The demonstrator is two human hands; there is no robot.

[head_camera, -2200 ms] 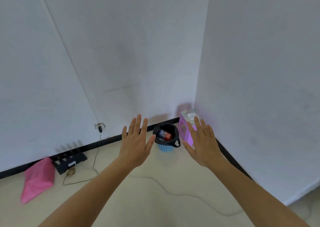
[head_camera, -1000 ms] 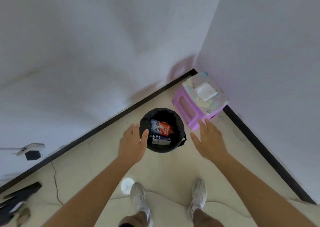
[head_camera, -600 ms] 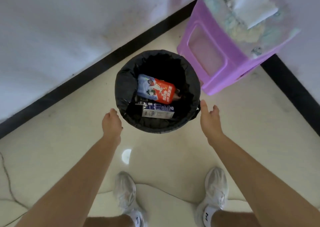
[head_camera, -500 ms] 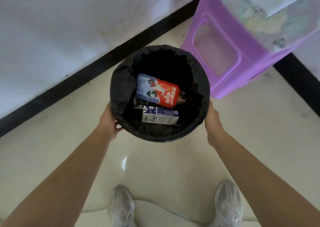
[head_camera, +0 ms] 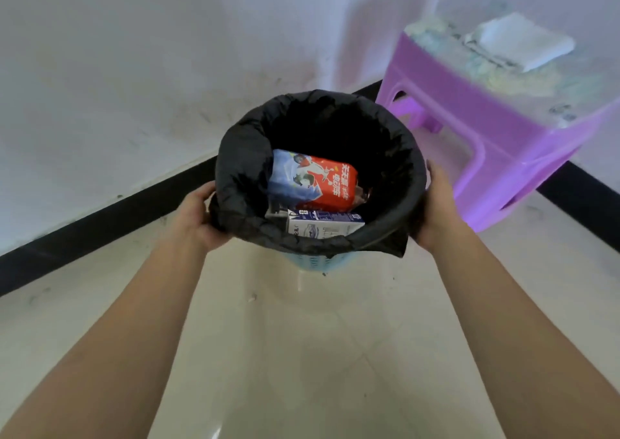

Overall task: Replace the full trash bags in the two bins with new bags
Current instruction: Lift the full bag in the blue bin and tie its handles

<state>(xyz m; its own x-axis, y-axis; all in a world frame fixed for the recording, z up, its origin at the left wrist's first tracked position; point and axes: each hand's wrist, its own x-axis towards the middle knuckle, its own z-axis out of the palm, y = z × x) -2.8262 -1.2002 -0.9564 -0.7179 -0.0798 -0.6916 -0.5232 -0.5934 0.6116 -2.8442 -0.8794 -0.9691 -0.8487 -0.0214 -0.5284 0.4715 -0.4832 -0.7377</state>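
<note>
Left hand [head_camera: 198, 217] is curling shut on the bag [head_camera: 241, 183] at the bin's [head_camera: 312, 261] left rim. Right hand [head_camera: 436, 210] is gripping the bag's right edge. Bin is sitting on the floor beside a stool [head_camera: 476, 143].

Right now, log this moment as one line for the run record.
stage: gripping bag rim | left hand: shut on black trash bag | right hand: on bag's right edge | blue bin: on floor, bag still in, cartons inside

Head view, downward, close over bin [head_camera: 312, 262]
</note>
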